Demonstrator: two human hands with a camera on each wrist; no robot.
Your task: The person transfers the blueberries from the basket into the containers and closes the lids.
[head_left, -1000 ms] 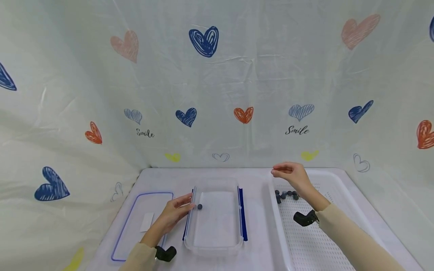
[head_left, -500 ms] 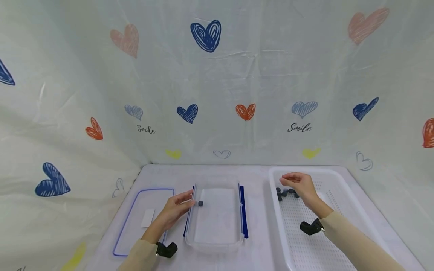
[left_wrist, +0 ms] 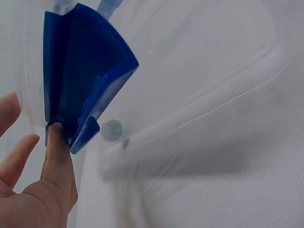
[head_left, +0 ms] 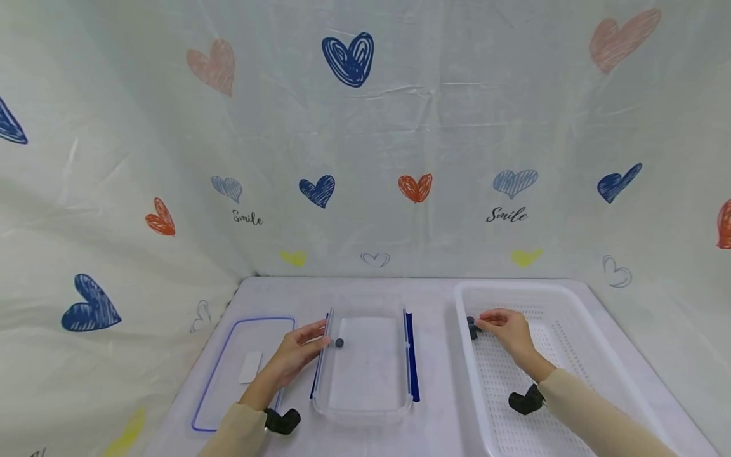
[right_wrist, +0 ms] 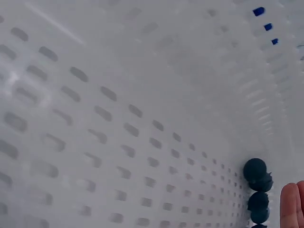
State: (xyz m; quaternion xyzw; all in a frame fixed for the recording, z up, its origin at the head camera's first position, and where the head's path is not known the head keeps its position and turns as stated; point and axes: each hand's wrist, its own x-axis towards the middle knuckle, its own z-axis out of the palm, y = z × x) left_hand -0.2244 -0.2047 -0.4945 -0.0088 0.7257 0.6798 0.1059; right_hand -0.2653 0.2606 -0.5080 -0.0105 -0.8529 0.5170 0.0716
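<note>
My left hand point(head_left: 294, 355) rests against the left side of a clear plastic container point(head_left: 362, 416). In the left wrist view a fingertip touches its hanging blue latch point(left_wrist: 90, 66). One blueberry point(head_left: 339, 343) lies inside, near the left wall; through the plastic it looks blurred point(left_wrist: 112, 130). Over the far left corner of a white perforated basket point(head_left: 478, 400), my right hand point(head_left: 511, 333) reaches down with fingertips right at a cluster of blueberries point(head_left: 473, 327). It partly covers them. The right wrist view has several blueberries point(right_wrist: 259, 200) in a row beside the fingers point(right_wrist: 289, 206).
A clear lid with a blue seal point(head_left: 201, 406) lies left of the container, a small white rectangle point(head_left: 250, 367) on it. The container's right blue latch point(head_left: 412, 358) hangs down. Behind the table point(head_left: 440, 355) hangs a heart-printed curtain point(head_left: 365, 127).
My right hand has come down into the basket, lower and slightly right, to the blueberries. My left hand stays at the container's side. The head view has shifted a little.
</note>
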